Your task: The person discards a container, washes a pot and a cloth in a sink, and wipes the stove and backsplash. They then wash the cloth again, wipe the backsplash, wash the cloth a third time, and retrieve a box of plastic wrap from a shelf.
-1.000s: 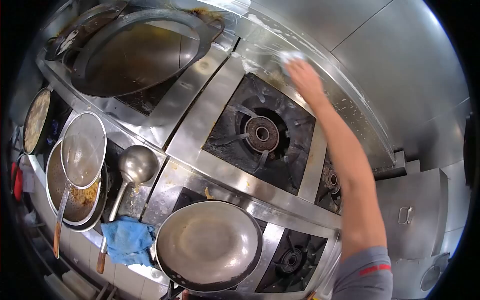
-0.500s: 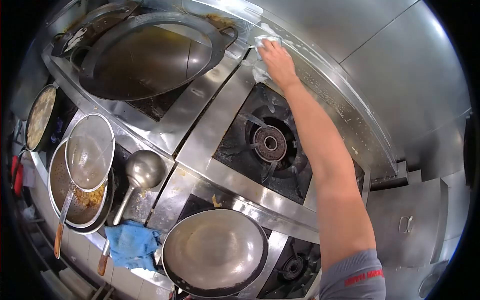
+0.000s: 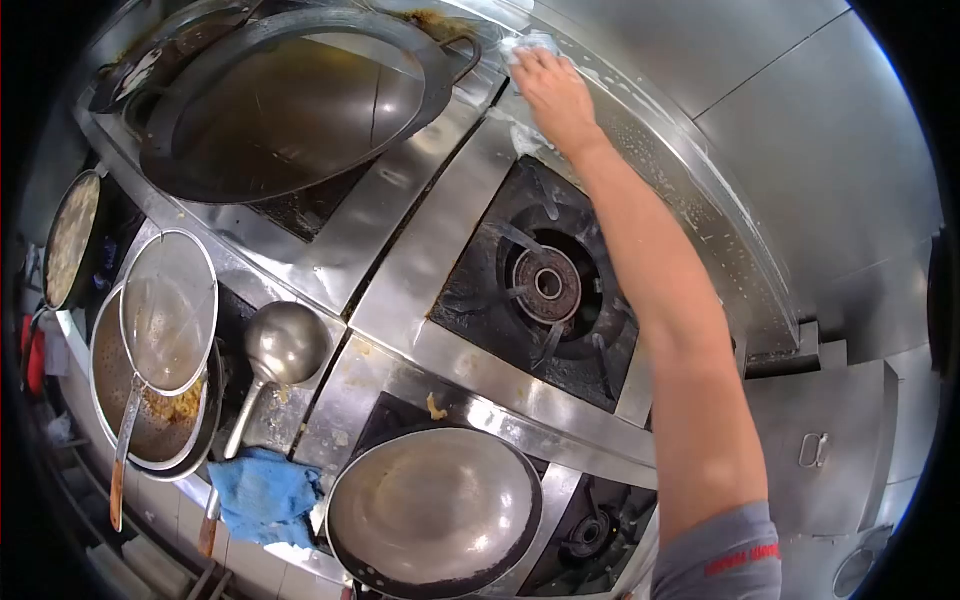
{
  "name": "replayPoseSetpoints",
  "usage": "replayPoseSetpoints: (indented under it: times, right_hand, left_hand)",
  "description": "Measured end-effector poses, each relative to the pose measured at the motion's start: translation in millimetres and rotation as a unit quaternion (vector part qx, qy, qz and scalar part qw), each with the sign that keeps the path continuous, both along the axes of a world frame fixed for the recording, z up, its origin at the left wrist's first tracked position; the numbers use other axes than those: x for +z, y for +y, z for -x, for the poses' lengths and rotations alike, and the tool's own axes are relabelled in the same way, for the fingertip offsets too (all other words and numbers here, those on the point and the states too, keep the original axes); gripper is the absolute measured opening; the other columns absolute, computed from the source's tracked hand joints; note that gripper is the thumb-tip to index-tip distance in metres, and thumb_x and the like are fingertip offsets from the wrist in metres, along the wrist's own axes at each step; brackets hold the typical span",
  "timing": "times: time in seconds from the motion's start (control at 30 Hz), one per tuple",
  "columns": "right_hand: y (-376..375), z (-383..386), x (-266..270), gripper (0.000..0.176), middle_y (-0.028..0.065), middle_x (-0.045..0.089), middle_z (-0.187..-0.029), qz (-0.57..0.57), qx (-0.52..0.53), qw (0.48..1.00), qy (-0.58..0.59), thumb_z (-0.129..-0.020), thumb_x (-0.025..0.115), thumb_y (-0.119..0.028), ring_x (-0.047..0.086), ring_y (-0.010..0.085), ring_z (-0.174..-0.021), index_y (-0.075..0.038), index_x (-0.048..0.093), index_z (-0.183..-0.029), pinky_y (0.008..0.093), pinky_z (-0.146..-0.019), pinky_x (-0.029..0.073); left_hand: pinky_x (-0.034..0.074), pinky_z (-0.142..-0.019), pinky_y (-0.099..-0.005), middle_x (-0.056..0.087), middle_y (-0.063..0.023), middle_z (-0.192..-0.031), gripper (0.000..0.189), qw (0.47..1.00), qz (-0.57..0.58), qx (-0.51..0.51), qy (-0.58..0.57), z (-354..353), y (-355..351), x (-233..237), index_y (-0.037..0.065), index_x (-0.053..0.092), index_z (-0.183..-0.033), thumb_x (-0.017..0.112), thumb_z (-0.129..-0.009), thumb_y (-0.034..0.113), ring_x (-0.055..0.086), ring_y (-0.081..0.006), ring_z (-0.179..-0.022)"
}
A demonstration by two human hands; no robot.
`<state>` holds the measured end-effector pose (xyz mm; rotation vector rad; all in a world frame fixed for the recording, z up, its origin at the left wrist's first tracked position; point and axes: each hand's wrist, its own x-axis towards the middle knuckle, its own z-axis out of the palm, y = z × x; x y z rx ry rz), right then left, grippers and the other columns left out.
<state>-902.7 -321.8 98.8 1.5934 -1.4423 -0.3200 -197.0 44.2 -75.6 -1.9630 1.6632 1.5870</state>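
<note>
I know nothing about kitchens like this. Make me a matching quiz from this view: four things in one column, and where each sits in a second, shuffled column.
Things
1. white cloth
2. blue cloth
3. ladle
4. burner

Places
A. at the near edge, left of the empty wok
B. under the fingers of the right hand, on the back ledge
C. uncovered, just left of the outstretched forearm
D. lying just right of the strainer

Pairs: 1-B, 2-A, 3-D, 4-C
</note>
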Motion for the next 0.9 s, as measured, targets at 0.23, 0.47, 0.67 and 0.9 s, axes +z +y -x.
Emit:
replayPoseSetpoints:
  times: [0.23,0.47,0.67,0.9]
  right_hand:
    - [93,21,6,0.047,0.0069,0.052,-0.127,-0.057,-0.082,0.995,0.014,-0.077,0.059,-0.014,0.045,0.0209,-0.122,-0.008,0.054,-0.124,0.0377,-0.100,0.040]
    - [18,2,-5,0.044,0.0035,0.052,-0.125,-0.079,-0.079,0.994,-0.021,-0.072,0.061,-0.009,0.046,0.0201,-0.120,-0.007,0.057,-0.116,0.0323,-0.098,0.041]
    - [282,85,-9,0.046,0.0120,0.050,-0.126,-0.081,-0.216,0.966,-0.119,-0.074,0.059,-0.005,0.046,0.0308,-0.119,-0.010,0.055,-0.120,0.0401,-0.102,0.040]
    - [162,51,-16,0.033,0.0153,0.054,-0.126,0.024,-0.008,0.977,-0.212,-0.080,0.054,-0.004,0.050,0.0316,-0.120,-0.011,0.061,-0.111,0.0425,-0.099,0.043]
  left_hand:
    - [0.042,-0.090,-0.0433,0.059,-0.0240,-0.116,0.054,1.000,0.016,0.010,0.018,-11,-3,-2,-0.004,0.050,-0.125,0.066,-0.086,0.031,0.054,-0.0358,-0.106]
    - [0.042,-0.092,-0.0439,0.059,-0.0244,-0.116,0.055,0.998,0.038,-0.015,0.039,-4,2,-3,-0.004,0.049,-0.125,0.066,-0.086,0.032,0.054,-0.0368,-0.107]
    - [0.042,-0.093,-0.0445,0.058,-0.0247,-0.116,0.057,0.991,0.087,-0.057,0.084,-24,16,-16,-0.004,0.049,-0.126,0.066,-0.086,0.033,0.053,-0.0377,-0.108]
    - [0.048,-0.072,-0.0341,0.061,-0.0121,-0.096,0.039,0.987,0.108,0.057,0.106,-12,12,-10,-0.003,0.057,-0.107,0.073,-0.083,0.025,0.057,-0.0217,-0.086]
